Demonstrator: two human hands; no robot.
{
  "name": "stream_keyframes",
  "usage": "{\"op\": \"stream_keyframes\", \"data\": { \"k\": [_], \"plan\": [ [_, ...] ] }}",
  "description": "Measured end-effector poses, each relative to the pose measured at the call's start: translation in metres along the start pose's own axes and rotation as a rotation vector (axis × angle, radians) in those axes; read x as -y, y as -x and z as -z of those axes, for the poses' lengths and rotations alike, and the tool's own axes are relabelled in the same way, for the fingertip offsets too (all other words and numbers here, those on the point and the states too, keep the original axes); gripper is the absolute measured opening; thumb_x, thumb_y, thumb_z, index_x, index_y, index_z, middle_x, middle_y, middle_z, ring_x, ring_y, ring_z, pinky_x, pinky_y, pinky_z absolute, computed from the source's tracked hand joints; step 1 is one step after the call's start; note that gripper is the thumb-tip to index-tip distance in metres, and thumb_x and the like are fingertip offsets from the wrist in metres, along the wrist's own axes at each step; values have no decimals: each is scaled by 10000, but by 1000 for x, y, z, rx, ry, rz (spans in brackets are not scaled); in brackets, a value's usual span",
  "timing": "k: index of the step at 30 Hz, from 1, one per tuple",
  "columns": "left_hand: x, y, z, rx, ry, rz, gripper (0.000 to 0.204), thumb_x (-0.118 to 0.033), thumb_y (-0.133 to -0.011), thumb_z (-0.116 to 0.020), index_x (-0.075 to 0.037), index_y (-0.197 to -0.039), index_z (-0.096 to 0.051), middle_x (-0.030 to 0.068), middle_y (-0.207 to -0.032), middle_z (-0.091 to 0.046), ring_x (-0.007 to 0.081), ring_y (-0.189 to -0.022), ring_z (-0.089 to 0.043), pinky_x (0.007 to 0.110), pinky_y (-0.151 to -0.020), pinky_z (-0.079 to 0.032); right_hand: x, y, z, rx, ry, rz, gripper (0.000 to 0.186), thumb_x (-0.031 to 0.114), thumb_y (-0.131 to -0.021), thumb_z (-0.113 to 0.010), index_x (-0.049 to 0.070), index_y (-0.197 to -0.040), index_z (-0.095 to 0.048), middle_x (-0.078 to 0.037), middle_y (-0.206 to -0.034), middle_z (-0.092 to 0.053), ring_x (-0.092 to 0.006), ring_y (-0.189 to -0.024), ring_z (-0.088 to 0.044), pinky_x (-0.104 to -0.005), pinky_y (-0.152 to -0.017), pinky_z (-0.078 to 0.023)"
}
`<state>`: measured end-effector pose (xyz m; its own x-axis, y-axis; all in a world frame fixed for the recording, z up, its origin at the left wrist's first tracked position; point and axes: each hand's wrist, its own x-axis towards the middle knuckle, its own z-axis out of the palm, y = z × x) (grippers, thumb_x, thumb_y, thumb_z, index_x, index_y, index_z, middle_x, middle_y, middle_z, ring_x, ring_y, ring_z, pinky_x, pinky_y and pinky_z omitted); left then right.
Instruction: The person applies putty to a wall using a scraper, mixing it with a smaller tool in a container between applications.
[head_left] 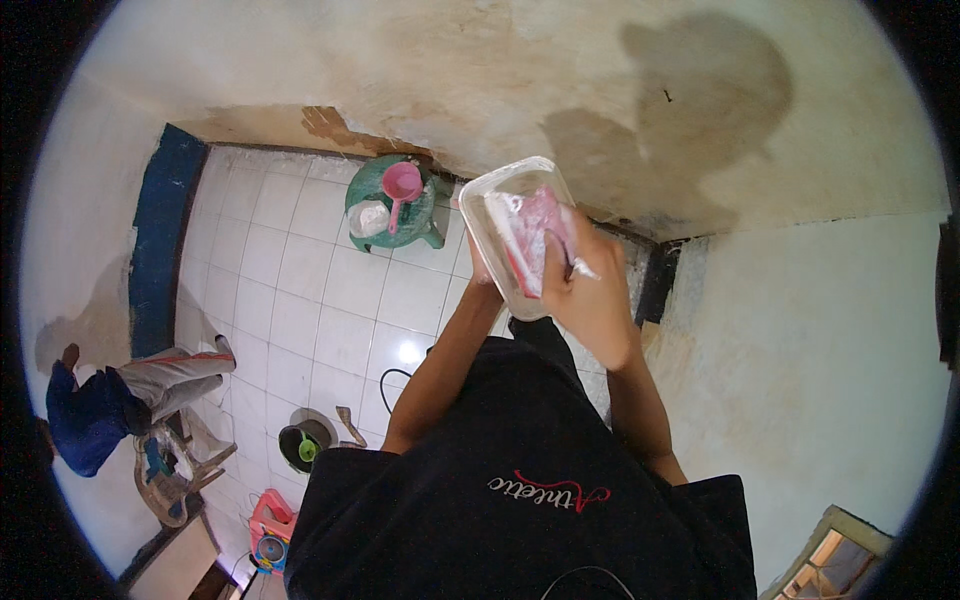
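Observation:
A white rectangular plastic tub (483, 208) is held up in front of me, close to the wall. My left hand (482, 264) grips it from its left side, and most of those fingers are hidden behind the tub. Over the tub's opening, my right hand (598, 300) is closed on a pinkish-red putty spreader (538, 222) smeared with white paste. White paste also clings to the fingers of that hand. How much paste lies in the tub is hidden by the spreader and hand.
A green plastic stool (408, 235) by the wall bears a pink dipper (402, 182) and a white bag (368, 219). At lower left are a dark bucket (296, 446) and a pink box-like object (270, 520). A person (95, 410) works at the left wall beside a chair (165, 490).

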<state>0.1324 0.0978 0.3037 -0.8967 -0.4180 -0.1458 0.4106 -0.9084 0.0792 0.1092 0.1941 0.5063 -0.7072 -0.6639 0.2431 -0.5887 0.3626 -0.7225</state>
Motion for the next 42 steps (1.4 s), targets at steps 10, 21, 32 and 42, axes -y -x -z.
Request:
{"op": "stream_keyframes", "data": {
  "k": [10,21,32,42],
  "plan": [
    [-29,12,-23,-21,-78,-21,809,-715,-920,-282,-71,-1379,-452,132,-1313,-556,295,-1173,-561,454,-1043,-430,-11,-16,-33,8,49,8,308,34,-843,-562,-17,-1145,-592,-280,-827,-631,-460,-774,-625,-462,-702,-509],
    [-26,5,-10,91,-49,-8,724,-599,-943,-379,-84,-1452,-352,145,-1432,-441,312,-1297,-456,469,-1110,-371,-11,-15,-33,50,62,163,322,34,-845,-566,0,-1165,-584,-275,-832,-624,-460,-764,-617,-453,-684,-502],
    [-4,-1,-10,26,-268,-125,779,-703,-920,-324,-96,-1394,-442,109,-1353,-525,275,-1222,-526,429,-1056,-421,5,-15,-15,-8,178,54,322,39,-848,-571,22,-1169,-587,-256,-828,-640,-430,-745,-634,-440,-644,-507],
    [-36,6,-46,154,88,112,848,-750,-889,-322,-108,-1440,-392,98,-1390,-501,284,-1249,-499,442,-1070,-391,18,-54,-2,-52,403,57,328,53,-804,-603,15,-1130,-601,-247,-678,-601,-431,-614,-595,-512,-596,-460]
  ]
}}
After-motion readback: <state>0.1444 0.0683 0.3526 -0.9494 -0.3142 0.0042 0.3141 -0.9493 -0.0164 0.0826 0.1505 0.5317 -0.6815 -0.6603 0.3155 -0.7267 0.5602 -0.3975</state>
